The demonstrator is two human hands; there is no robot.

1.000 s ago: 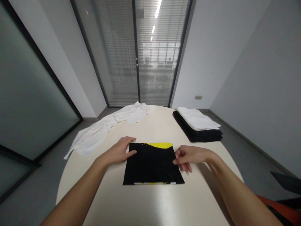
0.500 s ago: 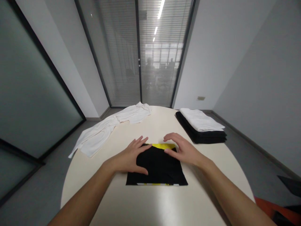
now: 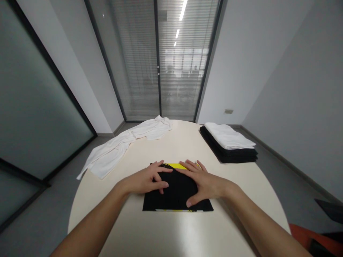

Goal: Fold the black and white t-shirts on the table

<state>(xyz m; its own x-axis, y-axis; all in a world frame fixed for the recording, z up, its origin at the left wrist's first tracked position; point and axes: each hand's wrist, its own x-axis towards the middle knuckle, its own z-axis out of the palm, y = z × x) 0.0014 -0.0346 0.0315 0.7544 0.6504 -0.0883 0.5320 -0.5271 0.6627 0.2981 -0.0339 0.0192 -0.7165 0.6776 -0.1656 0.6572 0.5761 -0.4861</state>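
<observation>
Folded black cloth [image 3: 177, 189] lies flat on the pale tabletop [image 3: 144, 235], centered in front of the person, roughly square-cornered, both hands on it. Yellow print [image 3: 175, 166] along its far edge, black speckles toward the left end; whether any of it is lettering, can't tell. Thin strip of white and yellow [image 3: 174, 210] at the near edge, too small to read.

Left hand [image 3: 147, 179] over the cloth's left side: index finger stretched toward the yellow print, thumb pointing inward, another finger bent under; fingers apart, nothing pinched. Right hand [image 3: 207, 181] over the right side, palm down, fingers spread, tips at the yellow print, thumb out toward the near edge; not clamped on anything. How hard either one presses, can't tell.

Far right of tabletop: stack of folded black cloths [image 3: 238, 156], white folded cloth [image 3: 229, 136] on top, plain on the faces that show. Far left: white garment [image 3: 115, 153] loosely laid out, near end at the tabletop's edge. Small wall plate [image 3: 228, 111] behind, markings too small to make out.
</observation>
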